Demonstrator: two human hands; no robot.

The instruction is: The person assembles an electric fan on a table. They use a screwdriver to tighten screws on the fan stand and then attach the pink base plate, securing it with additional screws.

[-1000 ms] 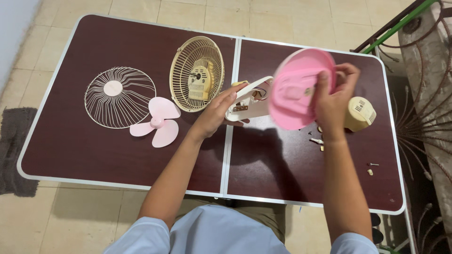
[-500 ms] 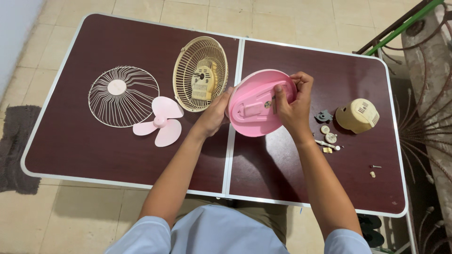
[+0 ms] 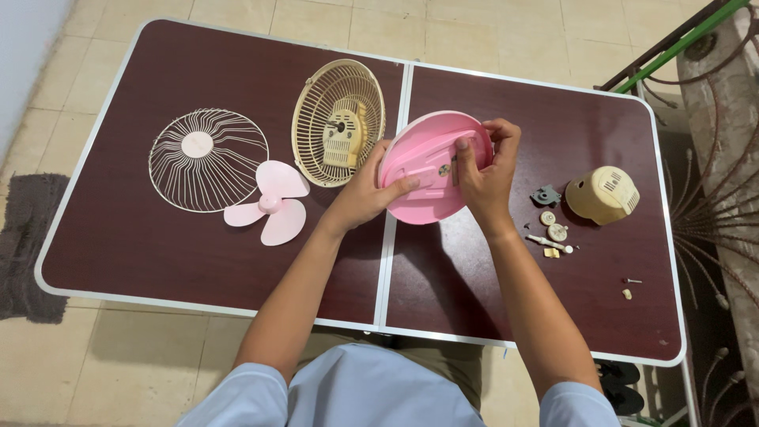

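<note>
A round pink fan base [image 3: 423, 178] is held tilted above the middle of the dark brown folding table [image 3: 158, 253], its underside facing me. My left hand [image 3: 365, 194] grips its lower left edge with the thumb across the underside. My right hand [image 3: 482, 170] holds its right rim, fingertips pressed near the centre. Whatever lies behind the base is hidden.
A cream rear grille with the motor [image 3: 338, 122] leans just left of the base. A wire front grille [image 3: 208, 160] and pink blade [image 3: 271, 203] lie further left. A cream motor cover [image 3: 602, 194], small gears and screws [image 3: 551, 229] lie to the right. A metal railing [image 3: 711, 158] borders the right side.
The pink base came from the right, over the white part, to the table's middle. My left hand shifted onto its underside, and the small parts at right are uncovered.
</note>
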